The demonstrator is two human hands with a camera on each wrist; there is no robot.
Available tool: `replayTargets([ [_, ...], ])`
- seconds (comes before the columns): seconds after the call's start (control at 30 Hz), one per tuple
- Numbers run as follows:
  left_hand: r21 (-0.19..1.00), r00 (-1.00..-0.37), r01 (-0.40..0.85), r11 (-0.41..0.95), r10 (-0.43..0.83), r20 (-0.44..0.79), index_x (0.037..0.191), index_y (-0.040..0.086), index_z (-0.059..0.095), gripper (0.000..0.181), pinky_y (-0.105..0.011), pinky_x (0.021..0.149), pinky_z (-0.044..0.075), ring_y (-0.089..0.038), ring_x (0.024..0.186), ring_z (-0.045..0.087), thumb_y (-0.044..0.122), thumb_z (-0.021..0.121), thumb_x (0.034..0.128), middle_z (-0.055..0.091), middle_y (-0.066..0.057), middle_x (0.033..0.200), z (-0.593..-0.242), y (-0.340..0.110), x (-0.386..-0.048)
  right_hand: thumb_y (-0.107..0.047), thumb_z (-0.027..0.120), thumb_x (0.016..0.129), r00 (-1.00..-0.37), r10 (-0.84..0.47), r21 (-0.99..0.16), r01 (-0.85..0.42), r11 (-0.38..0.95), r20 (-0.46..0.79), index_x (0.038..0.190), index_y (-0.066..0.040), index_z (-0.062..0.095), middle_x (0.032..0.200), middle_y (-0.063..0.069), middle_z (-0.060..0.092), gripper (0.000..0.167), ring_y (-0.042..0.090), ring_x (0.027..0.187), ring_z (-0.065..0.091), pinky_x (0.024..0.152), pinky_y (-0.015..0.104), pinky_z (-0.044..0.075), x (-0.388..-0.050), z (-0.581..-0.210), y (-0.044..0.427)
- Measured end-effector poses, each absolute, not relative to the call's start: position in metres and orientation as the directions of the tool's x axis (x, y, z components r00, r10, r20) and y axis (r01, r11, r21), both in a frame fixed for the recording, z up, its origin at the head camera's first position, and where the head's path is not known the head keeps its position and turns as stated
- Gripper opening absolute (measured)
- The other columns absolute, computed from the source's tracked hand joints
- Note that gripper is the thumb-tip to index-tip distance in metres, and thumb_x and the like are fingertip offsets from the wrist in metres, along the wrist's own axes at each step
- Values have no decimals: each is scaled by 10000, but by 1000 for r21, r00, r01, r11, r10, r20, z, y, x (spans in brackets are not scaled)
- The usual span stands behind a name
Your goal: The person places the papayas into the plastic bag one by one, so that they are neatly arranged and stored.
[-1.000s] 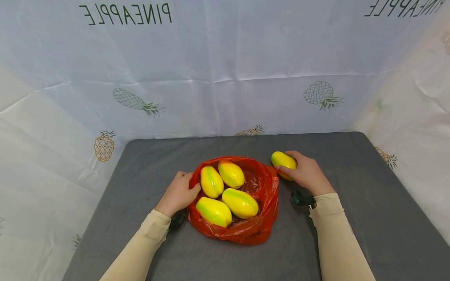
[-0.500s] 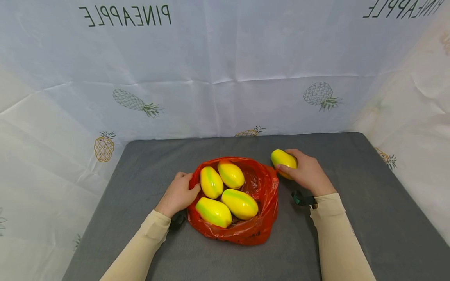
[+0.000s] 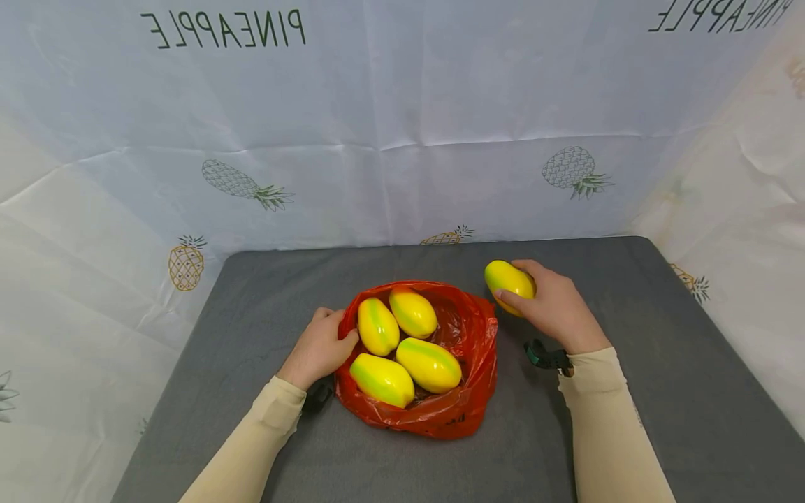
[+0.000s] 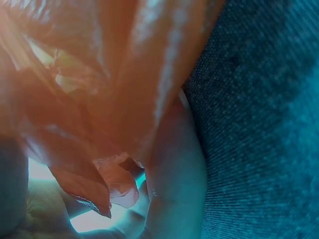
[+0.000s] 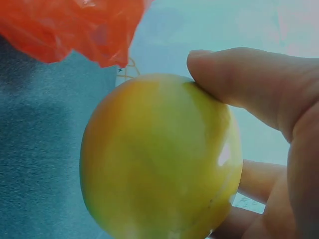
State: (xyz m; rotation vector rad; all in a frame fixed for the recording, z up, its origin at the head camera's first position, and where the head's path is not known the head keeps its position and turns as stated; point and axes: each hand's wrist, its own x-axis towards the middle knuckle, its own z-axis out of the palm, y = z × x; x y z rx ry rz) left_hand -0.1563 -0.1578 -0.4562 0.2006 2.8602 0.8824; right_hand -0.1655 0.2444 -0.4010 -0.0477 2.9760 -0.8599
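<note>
A red plastic bag (image 3: 483,370) stands wide-mouthed on the table, with several yellow-green mangoes (image 3: 430,365) lying inside. At its left rim my left hand (image 3: 319,347) grips the plastic. The left wrist view shows the bag's film (image 4: 114,84) gathered between thumb and fingers (image 4: 177,169). To the right of the bag my right hand (image 3: 556,307) holds another mango (image 3: 506,281), thumb on its near side and fingers beyond. Close up in the right wrist view, this glossy mango (image 5: 159,159) is apart from the bag's edge (image 5: 79,30).
The table (image 3: 685,391) wears a dark grey cloth. Behind it hangs a pale curtain (image 3: 402,91) printed with pineapples and mirrored lettering. A dark strap with a camera (image 3: 546,355) sits at the right wrist.
My right hand has lifted the mango slightly up and away from the table, shifting a little to the right. The left hand and the bag have stayed put.
</note>
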Motion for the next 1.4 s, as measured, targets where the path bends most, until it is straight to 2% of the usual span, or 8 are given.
replayTargets([
  [0.3,565,-982,89,820,166,-88,1335,10,690,399,-508,938,604,-335,1128,622,259,617,1033,630,-202,1254,-457,-157,-156,-475,713,1009,-999,-43,-531,-28,847,-16,1614,-107,460,1462,228,638,752,394,1123,649,914,575,576,-160,-391,239],
  [0.77,563,-981,102,820,176,-79,1338,-1,686,407,-501,934,603,-327,1102,626,258,613,1033,624,-199,1241,-458,-158,-156,-511,715,1002,-997,-74,-545,-73,835,19,1611,-131,472,1445,189,654,757,357,1095,655,909,562,585,-149,-376,226],
  [1.13,560,-981,103,822,176,-77,1295,15,700,370,-511,955,592,-331,1152,607,261,606,1035,634,-191,1238,-460,-158,-157,-514,729,993,-993,-108,-563,-114,819,44,1592,-175,502,1441,143,661,725,329,1093,656,896,544,609,-141,-367,214],
  [1.4,557,-981,111,823,182,-73,1339,4,681,404,-510,955,594,-339,1131,621,261,606,1037,620,-203,1262,-459,-158,-156,-504,731,998,-987,-151,-575,-150,805,46,1591,-170,501,1464,118,652,718,307,1082,670,891,512,609,-138,-364,205],
])
